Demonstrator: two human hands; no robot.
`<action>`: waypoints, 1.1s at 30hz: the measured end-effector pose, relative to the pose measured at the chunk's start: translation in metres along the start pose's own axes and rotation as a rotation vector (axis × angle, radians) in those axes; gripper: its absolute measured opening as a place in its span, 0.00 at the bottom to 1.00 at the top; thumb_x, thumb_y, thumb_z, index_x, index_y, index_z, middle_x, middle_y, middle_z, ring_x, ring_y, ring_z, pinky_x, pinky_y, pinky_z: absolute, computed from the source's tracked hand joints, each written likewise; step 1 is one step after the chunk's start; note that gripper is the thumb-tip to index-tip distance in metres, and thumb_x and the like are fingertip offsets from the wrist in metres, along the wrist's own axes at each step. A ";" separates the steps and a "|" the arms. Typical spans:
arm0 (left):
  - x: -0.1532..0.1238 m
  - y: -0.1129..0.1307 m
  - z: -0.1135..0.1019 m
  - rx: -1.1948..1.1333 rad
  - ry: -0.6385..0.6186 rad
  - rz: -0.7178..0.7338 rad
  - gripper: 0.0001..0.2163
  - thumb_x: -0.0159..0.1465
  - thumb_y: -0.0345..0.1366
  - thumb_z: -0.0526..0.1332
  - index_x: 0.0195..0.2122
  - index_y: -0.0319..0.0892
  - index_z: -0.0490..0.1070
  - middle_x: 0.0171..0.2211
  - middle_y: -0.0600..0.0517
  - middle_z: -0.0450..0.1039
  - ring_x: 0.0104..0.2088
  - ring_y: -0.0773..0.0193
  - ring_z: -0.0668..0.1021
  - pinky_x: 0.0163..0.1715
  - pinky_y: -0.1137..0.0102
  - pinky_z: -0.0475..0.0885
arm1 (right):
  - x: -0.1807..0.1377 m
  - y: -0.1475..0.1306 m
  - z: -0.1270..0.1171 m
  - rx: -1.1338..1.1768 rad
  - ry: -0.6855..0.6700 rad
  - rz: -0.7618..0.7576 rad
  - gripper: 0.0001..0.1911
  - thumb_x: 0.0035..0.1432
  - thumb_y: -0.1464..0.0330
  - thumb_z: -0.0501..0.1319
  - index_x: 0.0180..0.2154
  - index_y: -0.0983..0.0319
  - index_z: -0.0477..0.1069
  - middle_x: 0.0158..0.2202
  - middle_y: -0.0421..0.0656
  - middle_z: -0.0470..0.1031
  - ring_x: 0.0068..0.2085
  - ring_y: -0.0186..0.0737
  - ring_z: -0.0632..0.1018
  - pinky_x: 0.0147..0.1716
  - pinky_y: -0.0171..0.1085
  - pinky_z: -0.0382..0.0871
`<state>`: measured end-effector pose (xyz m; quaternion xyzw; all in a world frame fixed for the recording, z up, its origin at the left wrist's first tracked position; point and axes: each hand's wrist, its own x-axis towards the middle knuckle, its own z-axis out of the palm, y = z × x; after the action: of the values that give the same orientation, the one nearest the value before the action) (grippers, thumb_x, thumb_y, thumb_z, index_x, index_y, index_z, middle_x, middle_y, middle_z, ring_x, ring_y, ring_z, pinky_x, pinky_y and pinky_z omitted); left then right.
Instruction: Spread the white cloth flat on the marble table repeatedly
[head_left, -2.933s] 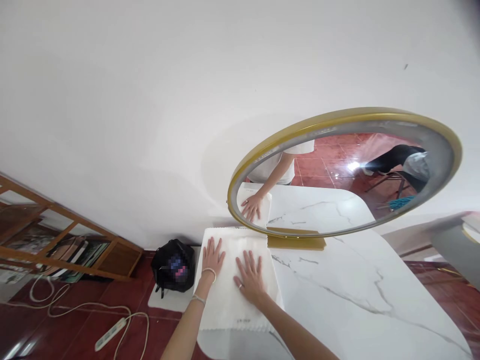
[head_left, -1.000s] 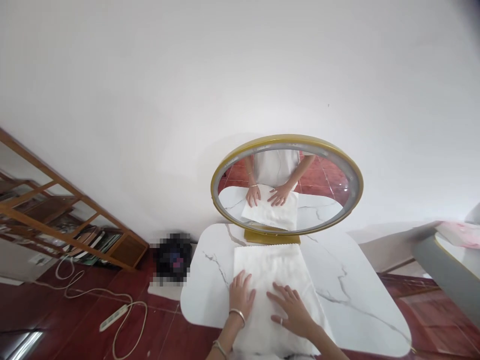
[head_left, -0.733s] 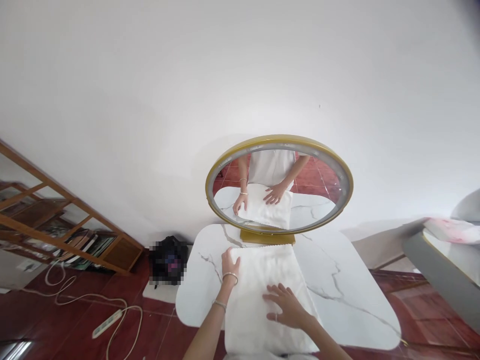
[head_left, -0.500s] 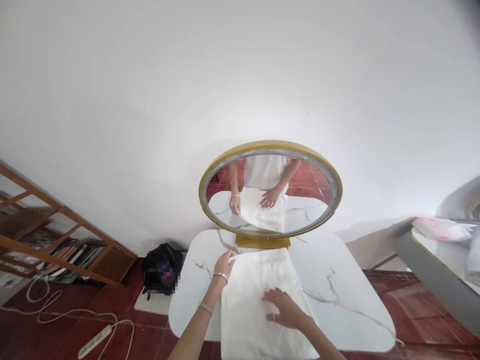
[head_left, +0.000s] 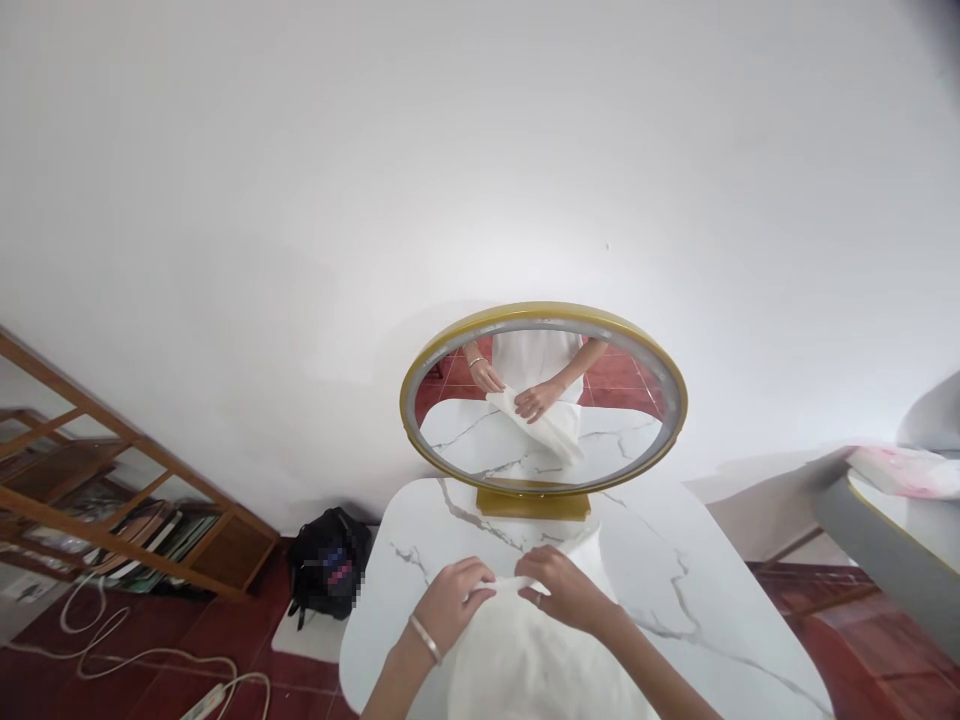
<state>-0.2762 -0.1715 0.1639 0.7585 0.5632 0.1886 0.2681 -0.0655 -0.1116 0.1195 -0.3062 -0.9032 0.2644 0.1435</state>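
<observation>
A white cloth (head_left: 532, 660) lies on the white marble-patterned table (head_left: 409, 510), its far part gathered up and one far right corner pointing toward the mirror base. My left hand (head_left: 454, 600), with a bracelet at the wrist, pinches the cloth's far left edge between thumb and fingers. Beside it, my right hand (head_left: 566, 592), wearing a ring, grips the same raised edge, a short strip of cloth showing between the two hands. The near end of the cloth runs out of the picture.
A gold-framed oval mirror (head_left: 544, 310) stands at the table's back, reflecting both hands and the cloth. Left are a wooden shelf (head_left: 142, 445), a black bag (head_left: 330, 565) and a white cable with a power strip (head_left: 202, 702). A side table (head_left: 877, 530) holds a pinkish-white package (head_left: 904, 470).
The cloth lay flat before; its far left edge is now lifted and drawn back toward me. My right hand has moved from resting on the cloth to gripping that edge beside my left.
</observation>
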 end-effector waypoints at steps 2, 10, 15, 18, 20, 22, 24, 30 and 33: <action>-0.005 0.009 -0.013 -0.017 0.045 0.026 0.04 0.64 0.32 0.57 0.34 0.43 0.71 0.34 0.52 0.75 0.36 0.64 0.76 0.39 0.71 0.69 | -0.017 0.003 -0.016 0.019 0.016 0.078 0.07 0.60 0.69 0.55 0.39 0.57 0.70 0.34 0.42 0.75 0.37 0.42 0.74 0.39 0.40 0.66; -0.001 0.039 -0.064 -0.005 0.167 0.173 0.05 0.64 0.36 0.58 0.33 0.44 0.71 0.32 0.54 0.76 0.33 0.67 0.77 0.36 0.73 0.71 | -0.094 0.029 -0.086 0.121 0.033 0.391 0.10 0.61 0.65 0.52 0.31 0.57 0.70 0.30 0.41 0.75 0.33 0.41 0.75 0.33 0.37 0.66; 0.017 0.059 -0.099 0.023 0.228 0.285 0.06 0.65 0.37 0.57 0.32 0.44 0.72 0.31 0.55 0.76 0.31 0.68 0.77 0.34 0.75 0.72 | -0.124 0.031 -0.122 0.191 0.211 0.451 0.15 0.61 0.56 0.53 0.37 0.57 0.73 0.35 0.43 0.77 0.36 0.42 0.75 0.36 0.36 0.67; 0.031 0.074 -0.125 0.065 0.311 0.306 0.07 0.65 0.38 0.57 0.33 0.45 0.72 0.32 0.55 0.77 0.33 0.68 0.78 0.35 0.75 0.73 | -0.131 0.023 -0.152 0.265 0.327 0.411 0.15 0.60 0.55 0.55 0.39 0.57 0.73 0.39 0.44 0.76 0.39 0.42 0.75 0.37 0.34 0.67; 0.041 0.084 -0.140 0.102 0.367 0.310 0.07 0.64 0.38 0.57 0.33 0.45 0.72 0.33 0.55 0.78 0.34 0.67 0.78 0.35 0.75 0.73 | -0.130 0.018 -0.173 0.311 0.415 0.347 0.12 0.60 0.59 0.55 0.37 0.58 0.72 0.37 0.43 0.75 0.39 0.40 0.74 0.36 0.33 0.67; 0.049 0.092 -0.150 0.145 0.409 0.322 0.06 0.64 0.39 0.57 0.33 0.45 0.72 0.33 0.56 0.78 0.34 0.68 0.78 0.34 0.76 0.73 | -0.127 0.016 -0.190 0.324 0.540 0.277 0.07 0.57 0.64 0.56 0.35 0.58 0.69 0.34 0.42 0.73 0.37 0.39 0.72 0.33 0.32 0.66; 0.055 0.097 -0.155 0.177 0.445 0.343 0.06 0.64 0.39 0.57 0.33 0.45 0.72 0.32 0.56 0.77 0.33 0.68 0.78 0.34 0.77 0.72 | -0.122 0.017 -0.198 0.322 0.566 0.240 0.05 0.52 0.70 0.56 0.33 0.58 0.67 0.32 0.41 0.72 0.35 0.37 0.71 0.31 0.32 0.63; 0.057 0.095 -0.146 0.211 0.427 0.404 0.06 0.64 0.36 0.55 0.34 0.45 0.71 0.32 0.56 0.77 0.33 0.68 0.78 0.35 0.76 0.73 | -0.106 0.032 -0.160 0.418 0.260 0.423 0.15 0.36 0.77 0.50 0.29 0.60 0.67 0.26 0.37 0.71 0.29 0.34 0.68 0.28 0.31 0.58; 0.055 0.092 -0.138 0.219 0.354 0.400 0.07 0.65 0.34 0.54 0.34 0.45 0.70 0.32 0.56 0.76 0.33 0.68 0.78 0.35 0.76 0.72 | -0.098 0.038 -0.115 0.575 0.154 0.433 0.13 0.38 0.76 0.52 0.29 0.61 0.68 0.27 0.38 0.72 0.30 0.34 0.70 0.28 0.30 0.58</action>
<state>-0.2718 -0.1121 0.3282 0.8342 0.4575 0.3053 0.0395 0.0767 -0.1034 0.1827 -0.4562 -0.6930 0.5078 0.2318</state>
